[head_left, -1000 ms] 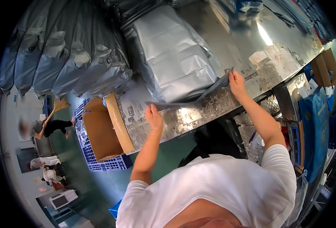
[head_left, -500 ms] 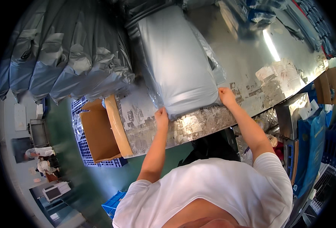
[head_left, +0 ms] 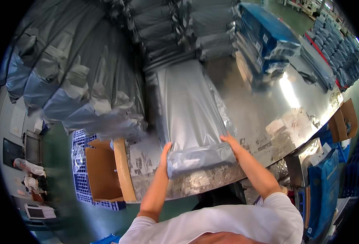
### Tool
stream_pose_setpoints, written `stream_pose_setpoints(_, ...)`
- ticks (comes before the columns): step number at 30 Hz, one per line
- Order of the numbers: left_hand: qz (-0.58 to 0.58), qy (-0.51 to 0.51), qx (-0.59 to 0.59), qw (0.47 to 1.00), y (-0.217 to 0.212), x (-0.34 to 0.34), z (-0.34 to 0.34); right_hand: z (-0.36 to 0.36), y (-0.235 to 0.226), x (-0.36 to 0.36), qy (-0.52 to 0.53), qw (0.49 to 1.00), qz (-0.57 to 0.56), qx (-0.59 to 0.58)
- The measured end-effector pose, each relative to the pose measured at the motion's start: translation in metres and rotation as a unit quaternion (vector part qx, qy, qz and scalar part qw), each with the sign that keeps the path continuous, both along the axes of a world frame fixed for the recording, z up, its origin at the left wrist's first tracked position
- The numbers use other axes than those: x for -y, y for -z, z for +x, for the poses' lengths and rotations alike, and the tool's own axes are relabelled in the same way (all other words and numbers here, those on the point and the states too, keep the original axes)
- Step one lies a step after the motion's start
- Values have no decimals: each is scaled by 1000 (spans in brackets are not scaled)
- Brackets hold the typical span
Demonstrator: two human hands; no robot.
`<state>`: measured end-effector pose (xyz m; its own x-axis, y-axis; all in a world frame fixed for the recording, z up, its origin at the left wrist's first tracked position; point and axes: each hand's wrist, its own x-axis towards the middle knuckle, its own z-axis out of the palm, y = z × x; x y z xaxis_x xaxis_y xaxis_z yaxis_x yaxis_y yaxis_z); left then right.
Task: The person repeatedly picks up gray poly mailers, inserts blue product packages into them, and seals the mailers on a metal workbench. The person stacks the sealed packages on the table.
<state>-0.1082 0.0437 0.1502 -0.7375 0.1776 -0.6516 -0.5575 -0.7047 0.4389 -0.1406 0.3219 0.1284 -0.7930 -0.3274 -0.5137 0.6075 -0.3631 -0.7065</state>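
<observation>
A long, full grey plastic bag (head_left: pixel 189 107) lies on the metal table in front of me, its far end against other grey bags. Its near end forms a puffy, creased flap across the front. My left hand (head_left: pixel 165 153) grips the left edge at this end, and my right hand (head_left: pixel 231 145) grips the right edge. Both sets of fingers are partly hidden by the plastic. A strip of clear, shiny film runs along the bag's right side.
Tall stacks of grey bags (head_left: pixel 86 81) rise at the left and back. Blue packages (head_left: pixel 269 32) stand at the back right of the worn metal table (head_left: pixel 265 97). An open cardboard box (head_left: pixel 102 173) sits by the table's left end, beside a blue plastic crate (head_left: pixel 80 171).
The bag's near end was drawn out smooth between my closed hands; now a creased flap lies there. My hands have shifted to its sides. The view has tilted up, showing more stacks.
</observation>
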Motion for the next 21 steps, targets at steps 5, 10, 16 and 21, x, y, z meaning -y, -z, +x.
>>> stream_pose_setpoints(5, -160, -34, -187, 969, -31, 5, 42, 32, -100, -15, 5, 994, 67, -82)
stream_pose_setpoints(10, -177, -70, -422, 886, -90, -37, 31, 54, -124, -54, 58, 937, 57, -340)
stream_pose_setpoints(16, -292, -48, -562, 772, -197, -57, -133, -69, -213, -112, 120, 870, 3, -478)
stream_pose_setpoints(21, -226, -50, -685, 691, -395, -98, -299, -244, -423, -124, 139, 830, -110, -529)
